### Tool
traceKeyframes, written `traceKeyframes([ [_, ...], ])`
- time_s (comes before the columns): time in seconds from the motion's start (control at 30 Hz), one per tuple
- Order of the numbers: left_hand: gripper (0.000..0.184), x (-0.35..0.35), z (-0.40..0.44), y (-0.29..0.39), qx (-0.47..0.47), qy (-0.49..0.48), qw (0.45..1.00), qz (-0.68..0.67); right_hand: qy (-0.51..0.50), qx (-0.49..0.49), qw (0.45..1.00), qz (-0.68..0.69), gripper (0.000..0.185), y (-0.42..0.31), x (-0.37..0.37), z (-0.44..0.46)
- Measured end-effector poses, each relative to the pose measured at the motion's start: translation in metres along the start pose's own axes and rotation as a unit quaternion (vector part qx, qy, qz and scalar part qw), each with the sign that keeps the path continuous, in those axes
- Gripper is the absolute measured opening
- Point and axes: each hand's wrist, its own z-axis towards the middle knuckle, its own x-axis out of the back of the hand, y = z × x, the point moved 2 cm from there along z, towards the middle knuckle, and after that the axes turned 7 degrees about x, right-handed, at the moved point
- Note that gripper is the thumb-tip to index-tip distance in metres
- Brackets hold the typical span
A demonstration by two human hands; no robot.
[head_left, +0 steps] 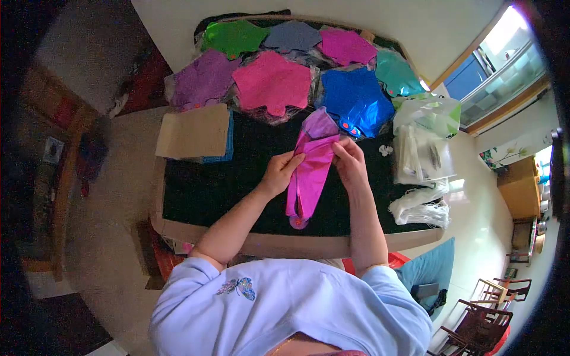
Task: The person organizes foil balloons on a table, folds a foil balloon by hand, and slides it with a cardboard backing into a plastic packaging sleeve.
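Magenta piece (314, 169): between your two hands, over the table's (237, 196) black top; folded long and narrow, purple at its far end, a round tab (298, 222) at the end nearest you. Contact with the table cannot be told.
Left hand (281, 173): your fingers are curled, thumb on top, pinching the piece's left edge.
Right hand (351, 166): your fingers are partly bent, thumb and fingertips closed on its upper right edge.
Far row: green (236, 37), grey (292, 37), magenta (348, 46) and teal packets (396, 72).
Nearer row: purple (203, 78), pink (273, 82) and blue packets (356, 98); the blue lies just beyond your right hand.
Table left: cardboard (193, 132) over something blue (230, 139).
Table right: plastic bag (428, 111), clear sleeves (412, 160), white string (421, 209) nearest you.
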Motion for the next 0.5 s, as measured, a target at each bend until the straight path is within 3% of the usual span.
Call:
traceKeyframes([
  [0.13,0.027,-0.001,-0.003,0.006,0.001,-0.015,1.0,0.024,0.049,-0.025,0.998,0.0,0.009,-0.009,-0.009,-0.003],
  [0.23,0.027,-0.005,-0.006,0.013,0.038,-0.043,0.997,0.053,0.001,0.004,0.999,-0.038,0.012,-0.001,0.01,0.003],
  [0.33,0.028,-0.007,-0.01,0.024,0.017,-0.051,0.992,0.114,0.056,-0.002,0.998,0.033,0.016,0.002,0.01,0.004],
  [0.43,0.028,-0.006,-0.004,0.007,0.013,-0.023,0.997,0.073,0.043,0.022,0.997,-0.064,0.019,0.004,0.005,0.004],
  [0.5,0.027,-0.002,-0.001,0.006,-0.009,0.076,0.997,-0.023,-0.016,-0.066,0.984,-0.167,0.019,0.012,0.004,-0.001],
])
